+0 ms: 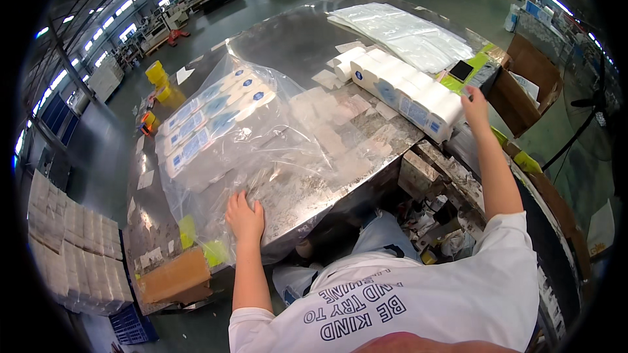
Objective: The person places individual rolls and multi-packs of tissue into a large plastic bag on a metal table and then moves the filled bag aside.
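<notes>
Far left on the floor there's a stack of wrapped tissue bundles [72,248], with a blue crate [134,325] next to it. At the near left corner of the steel worktop [307,46] sits a brown cardboard block [173,278].

Then the main thing: a big clear plastic bag [261,137] lying flat on the worktop, with blue-and-white tissue packs [209,117] stuffed into its far left end. The left hand [244,217] is pressed down on the near edge of that bag, fingers spread and flat, so its grip isn't pinching anything, just pinning the plastic. The packs inside sit up and to the left of that hand, not touching it.

Going right, there's a row of the same white tissue packs [405,95] lined up loose on the worktop, with a pile of empty clear bags [405,36] behind them. The right hand [475,101] is reaching out to the right end of that row, right at the last pack. Whether its grip is closed on it or just touching, can't tell from here. Past that hand is an open cardboard box [530,78].
</notes>
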`<state>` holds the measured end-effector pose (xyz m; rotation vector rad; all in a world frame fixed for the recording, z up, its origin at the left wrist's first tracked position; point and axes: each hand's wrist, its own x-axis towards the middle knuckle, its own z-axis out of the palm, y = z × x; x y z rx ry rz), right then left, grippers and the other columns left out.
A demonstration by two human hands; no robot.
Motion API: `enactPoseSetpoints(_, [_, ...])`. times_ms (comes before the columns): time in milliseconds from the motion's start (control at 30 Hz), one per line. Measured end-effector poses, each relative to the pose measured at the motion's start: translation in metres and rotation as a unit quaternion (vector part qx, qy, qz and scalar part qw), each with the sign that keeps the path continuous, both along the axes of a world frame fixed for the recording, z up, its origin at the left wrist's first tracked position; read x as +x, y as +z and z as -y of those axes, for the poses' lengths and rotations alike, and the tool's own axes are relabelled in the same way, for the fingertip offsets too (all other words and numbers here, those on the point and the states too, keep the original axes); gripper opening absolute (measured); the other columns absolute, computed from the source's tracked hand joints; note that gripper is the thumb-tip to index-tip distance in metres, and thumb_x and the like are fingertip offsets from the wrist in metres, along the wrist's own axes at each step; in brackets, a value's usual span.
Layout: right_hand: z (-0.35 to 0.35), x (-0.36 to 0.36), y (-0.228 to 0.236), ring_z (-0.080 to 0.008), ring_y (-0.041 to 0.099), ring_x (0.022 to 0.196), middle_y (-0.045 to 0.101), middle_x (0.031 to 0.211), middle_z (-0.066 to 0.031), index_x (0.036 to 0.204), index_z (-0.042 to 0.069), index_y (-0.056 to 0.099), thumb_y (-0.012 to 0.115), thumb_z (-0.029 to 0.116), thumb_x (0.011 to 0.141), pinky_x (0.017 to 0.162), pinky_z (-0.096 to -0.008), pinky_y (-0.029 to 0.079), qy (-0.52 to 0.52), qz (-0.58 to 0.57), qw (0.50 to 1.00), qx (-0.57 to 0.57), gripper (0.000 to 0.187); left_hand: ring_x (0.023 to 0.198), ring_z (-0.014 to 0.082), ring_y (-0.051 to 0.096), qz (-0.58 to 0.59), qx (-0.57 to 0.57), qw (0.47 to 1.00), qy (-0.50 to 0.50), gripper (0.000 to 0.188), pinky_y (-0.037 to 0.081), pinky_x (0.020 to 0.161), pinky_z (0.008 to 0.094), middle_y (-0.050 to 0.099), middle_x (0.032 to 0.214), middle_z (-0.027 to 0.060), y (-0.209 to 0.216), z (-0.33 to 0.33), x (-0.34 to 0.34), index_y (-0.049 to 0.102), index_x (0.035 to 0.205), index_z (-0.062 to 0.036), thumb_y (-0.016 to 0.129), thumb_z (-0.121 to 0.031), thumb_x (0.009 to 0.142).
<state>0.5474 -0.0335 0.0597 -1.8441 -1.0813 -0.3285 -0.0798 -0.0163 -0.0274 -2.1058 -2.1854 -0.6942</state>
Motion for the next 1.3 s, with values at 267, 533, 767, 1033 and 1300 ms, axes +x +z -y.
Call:
enactPoseSetpoints(267, [-0.03,-0.01,-0.043,-0.0167,0.057,0.07,0.062,0.093,-0.0094,0.117,0.0,0.055,0.066,0.043,0.086,0.056,-0.0304,0.048,0.096,-0.309,0.931,-0.17,0.054,0.127,0.0331,0.043,0.005,0.037,0.999,-0.012,0.043,0.032,0.106,0.0471,0.05,0.135,0.0153,-0.006,-0.001,0.006,0.06,0.122,-0.0063,0.061,-0.026,0.084])
enactPoseSetpoints(533, [-0.019,-0.109,-0.052,-0.0131,0.053,0.058,0.057,0.096,-0.0091,0.126,0.002,0.049,0.073,0.03,0.081,0.046,-0.0271,0.043,0.125,-0.403,0.9,-0.11,0.059,0.127,0.0328,0.044,0.006,0.044,0.999,-0.02,0.042,0.033,0.105,0.0465,0.052,0.134,0.0153,-0.002,0.003,0.001,0.061,0.12,-0.0065,0.063,-0.026,0.083])
enactPoseSetpoints(767, [-0.024,-0.142,-0.068,-0.0125,0.051,0.054,0.054,0.09,-0.0074,0.115,0.002,0.05,0.072,0.02,0.083,0.043,-0.0266,0.04,0.112,-0.445,0.888,-0.023,0.043,0.126,0.0324,0.045,0.022,0.048,0.998,-0.027,0.041,0.033,0.105,0.0461,0.053,0.133,0.0151,-0.004,0.002,-0.001,0.062,0.119,-0.0069,0.064,-0.026,0.083])
enactPoseSetpoints(1033, [-0.021,-0.172,-0.084,-0.0128,0.051,0.05,0.06,0.086,-0.0094,0.116,0.003,0.042,0.063,0.01,0.086,0.042,-0.0248,0.038,0.126,-0.509,0.848,0.08,0.037,0.128,0.0313,0.043,0.038,0.042,0.998,-0.029,0.041,0.032,0.106,0.0454,0.052,0.134,0.0138,-0.006,0.001,-0.002,0.062,0.12,-0.0076,0.063,-0.027,0.083])
enactPoseSetpoints(1300, [0.056,-0.21,-0.071,-0.0123,0.049,0.045,0.062,0.077,-0.008,0.118,0.004,0.041,0.056,0.015,0.092,0.039,-0.0236,0.035,0.257,-0.537,0.803,-0.03,0.031,0.128,0.0336,0.042,0.092,0.043,0.995,0.001,0.053,0.032,0.106,0.0459,0.049,0.136,0.0155,0.005,0.005,-0.002,0.05,0.132,-0.0059,0.063,-0.021,0.083])
